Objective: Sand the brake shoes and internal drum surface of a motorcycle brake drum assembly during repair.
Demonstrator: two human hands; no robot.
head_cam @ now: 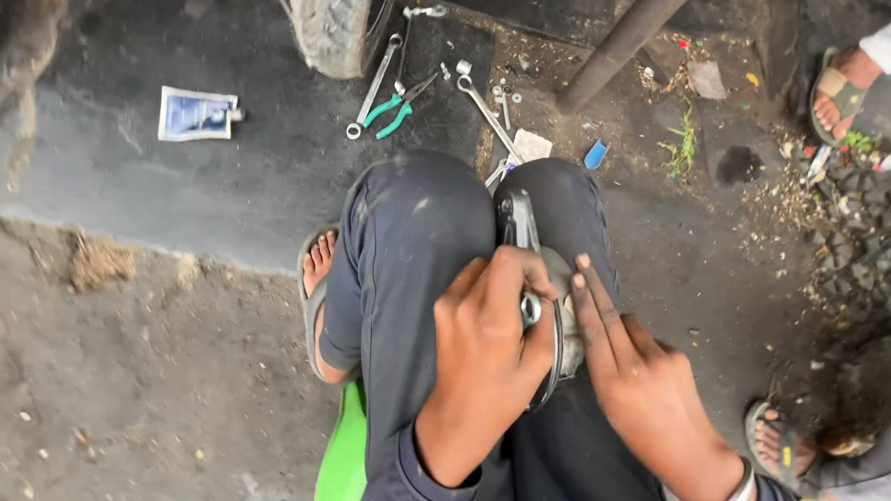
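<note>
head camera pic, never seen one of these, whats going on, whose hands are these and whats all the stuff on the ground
The single picture comes from a camera worn on a person's head, looking straight down, so you see their own knees and both hands. The left hand is closed around a small metal part resting between the knees; what the part is, I cannot tell. The right hand lies open beside it, fingers stretched along the part.

On the dark ground ahead lie spanners, green-handled pliers, a few small nuts and a blue-and-white packet. A tyre stands at the top edge. The sandalled feet at the right belong to other people.
</note>
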